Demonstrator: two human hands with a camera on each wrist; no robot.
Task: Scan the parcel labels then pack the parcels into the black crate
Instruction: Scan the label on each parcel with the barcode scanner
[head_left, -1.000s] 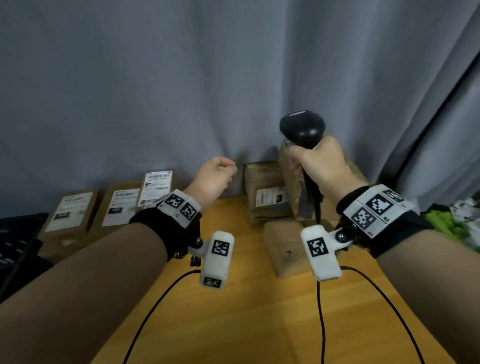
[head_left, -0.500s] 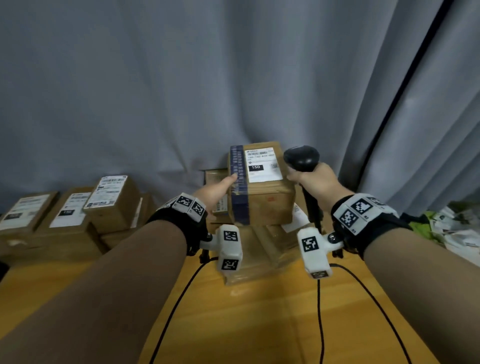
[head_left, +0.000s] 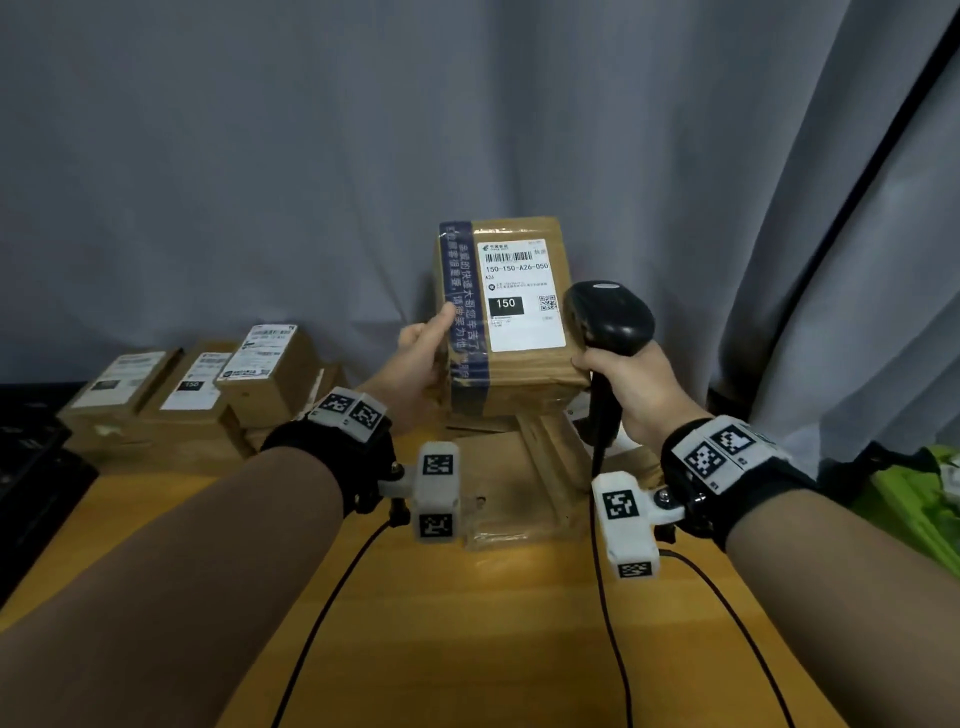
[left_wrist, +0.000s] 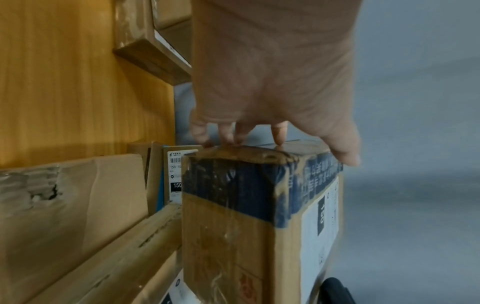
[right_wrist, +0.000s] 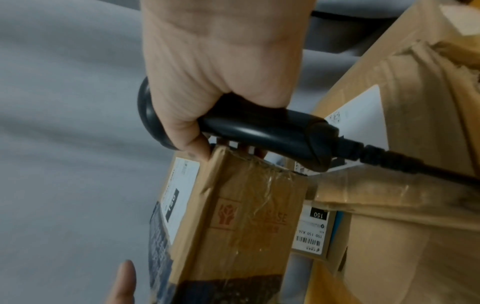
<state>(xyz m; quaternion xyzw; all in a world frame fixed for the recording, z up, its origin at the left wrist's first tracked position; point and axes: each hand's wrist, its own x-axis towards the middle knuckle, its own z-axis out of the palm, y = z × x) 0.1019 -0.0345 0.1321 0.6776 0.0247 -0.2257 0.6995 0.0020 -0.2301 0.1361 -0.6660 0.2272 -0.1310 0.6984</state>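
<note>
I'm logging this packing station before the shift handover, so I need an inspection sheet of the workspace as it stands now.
Surface: wooden table, bare at the near edge.
Job's things: parcel with blue tape raised upright, label facing the camera; more labelled parcels at far left; flat cardboard pieces underneath; black crate only partly in view at the left edge.
Clutter: green material at right.
Hands: left hand holds the parcel's taped side; right hand grips the scanner, its fingers also against the parcel's other side.
Cables: black scanner cable and wrist-camera leads cross the table.
Surroundings: grey curtain behind.
</note>
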